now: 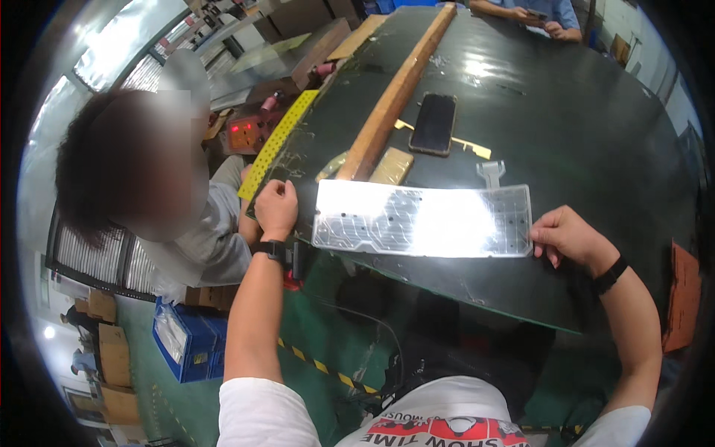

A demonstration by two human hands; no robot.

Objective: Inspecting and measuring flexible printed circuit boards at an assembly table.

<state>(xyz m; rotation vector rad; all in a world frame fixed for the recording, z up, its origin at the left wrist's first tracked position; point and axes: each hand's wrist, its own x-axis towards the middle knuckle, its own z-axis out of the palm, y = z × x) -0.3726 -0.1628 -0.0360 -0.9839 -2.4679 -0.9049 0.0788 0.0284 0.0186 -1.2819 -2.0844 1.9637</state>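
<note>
A long, shiny silver panel [372,220], seemingly under clear film, lies along the near edge of the dark table. Strong glare hides part of its surface. The fingers of my right hand [570,237] pinch its right end. To the left of the panel and apart from it, my left hand [276,210] is closed with curled fingers; whether anything is inside I cannot see. A grey T-shaped bracket [491,174] touches or lies just behind the panel's far edge.
A wooden bar [402,89] runs away across the table [581,141]. Beside it lie a tan wrapped block [392,165], a phone [433,124] and a yellow strip [471,147]. A perforated yellow strip [279,141] lines the left edge, near a seated person [201,246]. Another person's hands [540,18] are at the far side.
</note>
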